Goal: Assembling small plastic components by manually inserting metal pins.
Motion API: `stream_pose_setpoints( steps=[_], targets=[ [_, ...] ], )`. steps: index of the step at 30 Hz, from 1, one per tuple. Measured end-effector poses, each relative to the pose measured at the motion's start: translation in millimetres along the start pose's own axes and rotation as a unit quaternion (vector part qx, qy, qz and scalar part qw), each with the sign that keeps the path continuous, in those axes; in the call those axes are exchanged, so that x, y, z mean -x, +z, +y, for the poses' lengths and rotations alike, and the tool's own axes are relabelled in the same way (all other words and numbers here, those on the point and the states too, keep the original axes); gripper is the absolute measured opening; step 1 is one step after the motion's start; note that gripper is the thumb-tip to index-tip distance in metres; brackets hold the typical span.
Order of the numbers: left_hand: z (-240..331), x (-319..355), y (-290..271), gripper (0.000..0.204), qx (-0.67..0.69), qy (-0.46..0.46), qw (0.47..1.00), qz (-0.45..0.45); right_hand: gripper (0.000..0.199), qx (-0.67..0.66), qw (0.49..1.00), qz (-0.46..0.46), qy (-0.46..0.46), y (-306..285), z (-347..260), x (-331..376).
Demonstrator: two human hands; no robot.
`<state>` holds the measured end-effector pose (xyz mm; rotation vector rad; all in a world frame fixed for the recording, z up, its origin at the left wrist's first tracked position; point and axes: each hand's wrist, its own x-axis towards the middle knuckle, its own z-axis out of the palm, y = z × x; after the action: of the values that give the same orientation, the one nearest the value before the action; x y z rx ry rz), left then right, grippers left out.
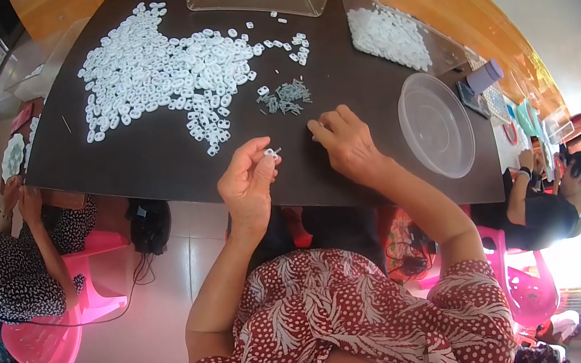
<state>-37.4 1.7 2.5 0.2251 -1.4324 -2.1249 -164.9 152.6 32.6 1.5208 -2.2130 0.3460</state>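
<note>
Between the thumb and fingers of my left hand point(249, 182) is a small white plastic piece point(271, 153) with two holes, a thin grey pin sticking out of it. My right hand point(347, 144) is closed in a pinch low over the dark table, apart from the left; whatever its fingertips may hold is too small to make out. Just beyond my hands lies a small heap of grey pins point(286, 97). A broad pile of white two-holed pieces point(159, 73) spreads over the far left, its tail reaching toward my left hand.
A round clear plastic tub point(437, 125) lies on the dark table point(151, 165) at right. Behind it, a clear bin point(389, 36) holds white pieces. Another clear box point(255, 6) stands at the back. People sit at left point(24, 277) and right point(544, 198), near pink chairs.
</note>
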Motion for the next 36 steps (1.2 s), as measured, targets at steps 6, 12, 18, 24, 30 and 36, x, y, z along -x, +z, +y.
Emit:
stream_pose_setpoints(
  steps=[6,12,18,24,30,36],
  targets=[
    [1,0,1,0.023,0.020,-0.016,1.000,-0.001,0.027,-0.023,0.999,-0.011,0.030,-2,3,8],
    [4,2,0,0.023,0.018,-0.023,1.000,-0.006,0.019,-0.063,0.995,-0.001,0.084,-8,-5,10],
    [6,2,-1,0.022,0.007,-0.031,0.999,-0.011,0.017,-0.079,0.991,0.027,0.107,-7,-3,20],
    [5,2,0,0.023,0.008,-0.035,0.999,-0.022,0.020,-0.105,0.978,0.036,0.175,-11,-3,23],
    [10,6,7,0.024,0.008,-0.041,0.999,-0.013,0.015,-0.206,0.930,-0.030,0.304,-18,-3,23],
    [15,13,13,0.023,-0.008,-0.074,0.997,-0.026,0.013,-0.542,0.720,-0.029,0.433,-28,-15,11]
  ],
)
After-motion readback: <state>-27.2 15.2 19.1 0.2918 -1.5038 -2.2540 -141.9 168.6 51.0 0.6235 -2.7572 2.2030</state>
